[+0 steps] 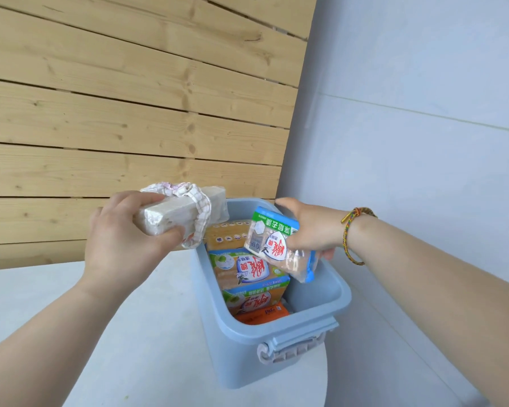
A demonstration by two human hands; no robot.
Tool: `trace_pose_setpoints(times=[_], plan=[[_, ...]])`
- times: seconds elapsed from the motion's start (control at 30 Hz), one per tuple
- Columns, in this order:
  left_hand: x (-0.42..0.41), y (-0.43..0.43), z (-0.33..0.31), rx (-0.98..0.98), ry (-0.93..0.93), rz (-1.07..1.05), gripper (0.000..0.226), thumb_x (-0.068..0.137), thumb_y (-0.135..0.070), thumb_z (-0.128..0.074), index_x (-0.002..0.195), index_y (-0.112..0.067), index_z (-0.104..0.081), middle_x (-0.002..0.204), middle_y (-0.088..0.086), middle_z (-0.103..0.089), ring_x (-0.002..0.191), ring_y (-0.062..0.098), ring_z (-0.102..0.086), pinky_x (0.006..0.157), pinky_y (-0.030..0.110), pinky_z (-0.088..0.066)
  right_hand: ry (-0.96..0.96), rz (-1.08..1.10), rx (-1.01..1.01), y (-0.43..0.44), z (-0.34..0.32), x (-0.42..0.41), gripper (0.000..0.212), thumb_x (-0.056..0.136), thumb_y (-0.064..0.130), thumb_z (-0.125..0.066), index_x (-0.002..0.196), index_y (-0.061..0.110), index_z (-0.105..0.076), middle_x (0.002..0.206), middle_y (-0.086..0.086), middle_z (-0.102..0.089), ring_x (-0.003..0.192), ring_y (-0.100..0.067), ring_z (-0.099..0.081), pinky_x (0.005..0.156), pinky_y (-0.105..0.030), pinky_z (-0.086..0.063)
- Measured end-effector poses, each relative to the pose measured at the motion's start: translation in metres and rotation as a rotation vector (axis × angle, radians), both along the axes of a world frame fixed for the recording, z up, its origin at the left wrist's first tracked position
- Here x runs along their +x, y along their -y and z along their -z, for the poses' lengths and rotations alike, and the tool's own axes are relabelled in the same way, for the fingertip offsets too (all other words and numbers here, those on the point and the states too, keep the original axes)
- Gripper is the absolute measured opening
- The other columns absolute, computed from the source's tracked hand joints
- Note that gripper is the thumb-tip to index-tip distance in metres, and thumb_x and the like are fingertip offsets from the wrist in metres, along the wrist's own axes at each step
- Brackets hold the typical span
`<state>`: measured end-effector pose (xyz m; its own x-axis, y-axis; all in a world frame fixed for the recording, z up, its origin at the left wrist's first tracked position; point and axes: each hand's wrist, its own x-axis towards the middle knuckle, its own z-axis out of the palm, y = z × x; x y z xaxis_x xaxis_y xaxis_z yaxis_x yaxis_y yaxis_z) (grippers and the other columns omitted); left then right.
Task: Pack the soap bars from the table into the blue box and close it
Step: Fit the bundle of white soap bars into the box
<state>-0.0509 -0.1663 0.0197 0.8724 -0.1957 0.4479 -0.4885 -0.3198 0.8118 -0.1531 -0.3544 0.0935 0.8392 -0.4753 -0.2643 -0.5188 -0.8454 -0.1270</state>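
Both hands are clamped on soap: the left hand point(121, 245) has its grip closed round a pale soap block point(174, 214) in crumpled clear wrap, held above the box's far left corner, and the right hand point(309, 227) pinches a blue-edged soap packet point(276, 245) over the open blue box point(315, 295). Inside, about 4 packed bars point(241, 268) already lie in a row along the left side. My judgement: packing is well along, these 2 bars remain to go in, and the closing is not yet done; no lid is in view. The pale block's long axis runs left to right, rising slightly to the right. The packet tilts, its long axis sloping down toward the near right wall.
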Motion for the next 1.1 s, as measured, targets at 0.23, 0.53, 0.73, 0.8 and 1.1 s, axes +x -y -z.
trace_pose_setpoints(times=[0.23, 0.53, 0.73, 0.8, 1.1], plan=[[-0.003, 0.002, 0.0, -0.011, -0.031, -0.012, 0.057, 0.051, -0.034, -0.058, 0.107, -0.022, -0.06, 0.102, -0.01, -0.045, 0.107, 0.032, -0.046, 0.088, 0.037, -0.04, -0.17, 0.037, -0.075, 0.008, -0.016, -0.024, 0.062, 0.086, 0.013, -0.043, 0.141, 0.033, -0.022, 0.074, -0.013, -0.053, 0.047, -0.019, -0.043, 0.035, -0.021, -0.039], [-0.004, 0.002, 0.001, -0.005, -0.02, -0.017, 0.056, 0.052, -0.034, -0.057, 0.106, -0.023, -0.06, 0.1, -0.01, -0.045, 0.104, 0.033, -0.046, 0.089, 0.038, -0.04, -0.107, 0.019, -0.189, 0.004, 0.042, -0.015, 0.062, 0.089, 0.009, -0.043, 0.144, 0.023, -0.016, 0.08, -0.008, -0.047, 0.065, -0.022, -0.047, 0.055, -0.026, -0.037], [-0.003, 0.002, 0.003, -0.004, -0.02, -0.023, 0.062, 0.046, -0.044, -0.054, 0.105, -0.025, -0.06, 0.1, -0.011, -0.045, 0.101, 0.035, -0.047, 0.092, 0.043, -0.042, -0.158, -0.039, -0.335, -0.004, 0.056, -0.018, 0.054, 0.088, 0.017, -0.052, 0.134, 0.015, -0.024, 0.096, -0.011, -0.054, 0.075, -0.025, -0.047, 0.051, -0.026, -0.036], [-0.004, 0.002, 0.004, -0.002, -0.022, -0.021, 0.06, 0.048, -0.042, -0.056, 0.105, -0.024, -0.06, 0.1, -0.011, -0.044, 0.102, 0.036, -0.047, 0.092, 0.044, -0.042, -0.227, -0.092, -0.414, -0.007, 0.058, -0.017, 0.055, 0.086, 0.025, -0.056, 0.132, 0.014, -0.026, 0.091, -0.006, -0.054, 0.076, -0.025, -0.048, 0.049, -0.022, -0.033], [-0.004, 0.001, 0.003, -0.017, -0.045, -0.006, 0.057, 0.051, -0.035, -0.059, 0.106, -0.023, -0.061, 0.103, -0.013, -0.045, 0.11, 0.029, -0.046, 0.089, 0.031, -0.038, -0.389, -0.254, -0.543, 0.008, 0.043, -0.015, 0.05, 0.087, 0.053, -0.047, 0.125, 0.022, -0.056, 0.125, -0.002, -0.057, 0.116, -0.023, -0.044, 0.095, -0.032, -0.034]])
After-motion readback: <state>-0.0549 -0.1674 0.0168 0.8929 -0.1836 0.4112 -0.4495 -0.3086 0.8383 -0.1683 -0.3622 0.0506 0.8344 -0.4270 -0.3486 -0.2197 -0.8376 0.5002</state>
